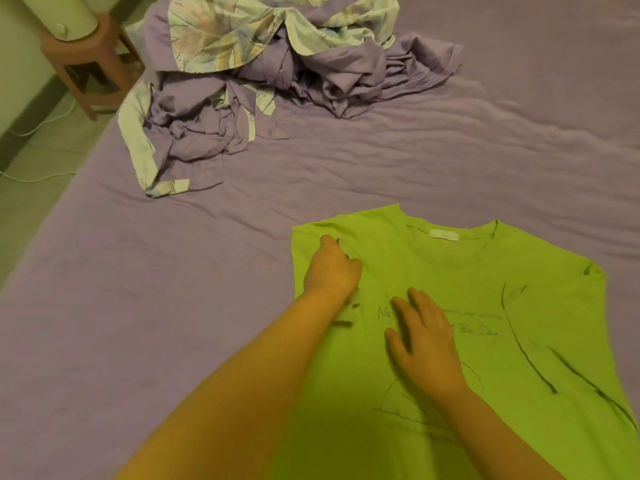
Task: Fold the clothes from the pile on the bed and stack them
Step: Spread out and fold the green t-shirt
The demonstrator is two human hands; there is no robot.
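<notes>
**Green shirt laid flat at the bed's near edge**

The bed [450,150] wears a purple sheet. A crumpled pile [263,81] of purple and floral cloth lies toward its far left corner. The shirt [502,341] is spread front-up at the near right edge. The right hand [427,344] rests flat mid-chest, fingers straight and spread. The left hand [332,271] rests near the shirt's left shoulder, fingers curled; whether they pinch cloth, I cannot tell.

lime tee [485,341] flat on bed, collar far | purple pile [277,81] crumpled behind

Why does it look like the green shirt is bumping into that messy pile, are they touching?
Apart. The head view shows bare purple sheet between green shirt and pile.
</notes>
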